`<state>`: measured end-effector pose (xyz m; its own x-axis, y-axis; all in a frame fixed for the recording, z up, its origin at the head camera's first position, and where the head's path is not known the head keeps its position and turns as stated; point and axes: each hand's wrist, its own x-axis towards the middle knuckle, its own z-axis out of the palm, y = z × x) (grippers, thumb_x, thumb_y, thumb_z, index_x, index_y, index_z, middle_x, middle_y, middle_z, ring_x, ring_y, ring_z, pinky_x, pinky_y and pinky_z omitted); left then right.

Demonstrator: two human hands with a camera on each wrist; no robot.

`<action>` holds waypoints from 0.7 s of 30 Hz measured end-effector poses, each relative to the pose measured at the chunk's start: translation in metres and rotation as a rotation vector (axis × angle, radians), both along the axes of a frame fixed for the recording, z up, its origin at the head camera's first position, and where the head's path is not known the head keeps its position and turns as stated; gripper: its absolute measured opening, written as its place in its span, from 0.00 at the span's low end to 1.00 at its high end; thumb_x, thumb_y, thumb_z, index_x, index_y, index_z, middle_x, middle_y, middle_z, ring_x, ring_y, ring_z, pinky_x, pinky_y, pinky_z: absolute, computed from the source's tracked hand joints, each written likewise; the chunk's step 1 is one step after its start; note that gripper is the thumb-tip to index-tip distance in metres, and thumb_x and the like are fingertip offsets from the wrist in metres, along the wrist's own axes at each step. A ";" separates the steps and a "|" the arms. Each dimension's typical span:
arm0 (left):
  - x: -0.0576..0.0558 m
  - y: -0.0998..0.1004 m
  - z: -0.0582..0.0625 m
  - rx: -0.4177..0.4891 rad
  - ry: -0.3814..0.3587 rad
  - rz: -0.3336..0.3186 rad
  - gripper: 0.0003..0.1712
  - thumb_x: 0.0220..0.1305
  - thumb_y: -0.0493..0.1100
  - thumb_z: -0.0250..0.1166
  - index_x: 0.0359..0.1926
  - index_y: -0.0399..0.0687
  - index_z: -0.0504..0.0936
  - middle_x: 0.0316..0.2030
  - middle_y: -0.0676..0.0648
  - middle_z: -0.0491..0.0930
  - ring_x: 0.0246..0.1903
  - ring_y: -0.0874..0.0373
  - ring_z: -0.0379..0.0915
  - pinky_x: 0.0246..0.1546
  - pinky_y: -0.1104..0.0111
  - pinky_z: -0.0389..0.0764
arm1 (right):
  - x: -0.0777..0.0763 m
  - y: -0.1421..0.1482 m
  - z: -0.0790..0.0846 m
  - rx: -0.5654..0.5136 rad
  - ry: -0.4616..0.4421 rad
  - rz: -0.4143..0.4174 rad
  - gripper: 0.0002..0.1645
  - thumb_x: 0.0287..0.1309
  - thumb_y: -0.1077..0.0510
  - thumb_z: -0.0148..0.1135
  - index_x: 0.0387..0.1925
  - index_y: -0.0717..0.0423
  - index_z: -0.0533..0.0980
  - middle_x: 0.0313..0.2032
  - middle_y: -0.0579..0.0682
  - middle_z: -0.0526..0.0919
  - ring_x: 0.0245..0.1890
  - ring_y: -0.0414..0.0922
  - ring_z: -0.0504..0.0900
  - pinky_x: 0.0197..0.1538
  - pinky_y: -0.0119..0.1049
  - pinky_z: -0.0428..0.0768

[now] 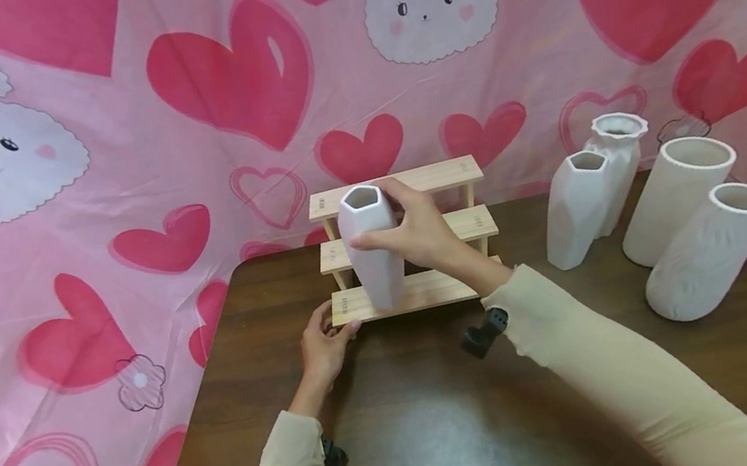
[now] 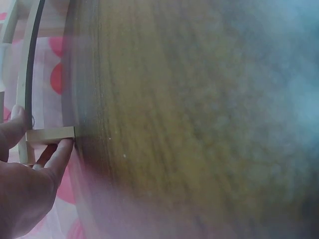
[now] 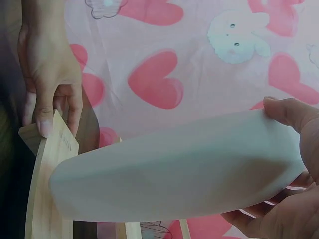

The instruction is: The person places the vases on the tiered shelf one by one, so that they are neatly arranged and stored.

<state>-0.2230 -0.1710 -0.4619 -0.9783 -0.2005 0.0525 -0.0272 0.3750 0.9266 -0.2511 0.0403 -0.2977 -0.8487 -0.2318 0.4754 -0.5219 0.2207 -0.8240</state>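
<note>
My right hand (image 1: 417, 230) grips a white faceted vase (image 1: 375, 257) with a five-sided mouth, thumb on the near side and fingers around the far side near the top. The vase stands nearly upright, its base over the lowest step of a three-tier wooden display stand (image 1: 442, 287). In the right wrist view the base of the vase (image 3: 164, 174) overlaps that step (image 3: 52, 184). At the stand's lower left end, my left hand (image 1: 322, 350) holds the bottom step, thumb at the front edge. The left wrist view shows its fingers (image 2: 60, 159) at the short wooden leg (image 2: 50, 134).
Several white vases stand on the right of the brown table (image 1: 437, 437): a faceted one (image 1: 573, 212), one with a ruffled rim (image 1: 621, 158), a wide cylinder (image 1: 675, 199) and a textured one (image 1: 707, 255). A pink heart-and-rabbit cloth (image 1: 186, 174) hangs behind.
</note>
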 end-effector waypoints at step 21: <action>-0.001 0.000 0.000 0.001 -0.005 -0.005 0.36 0.57 0.39 0.71 0.65 0.45 0.69 0.47 0.38 0.82 0.44 0.48 0.79 0.38 0.67 0.78 | -0.013 -0.014 -0.006 0.050 -0.029 -0.018 0.39 0.40 0.53 0.79 0.57 0.51 0.73 0.45 0.49 0.80 0.40 0.46 0.80 0.40 0.42 0.80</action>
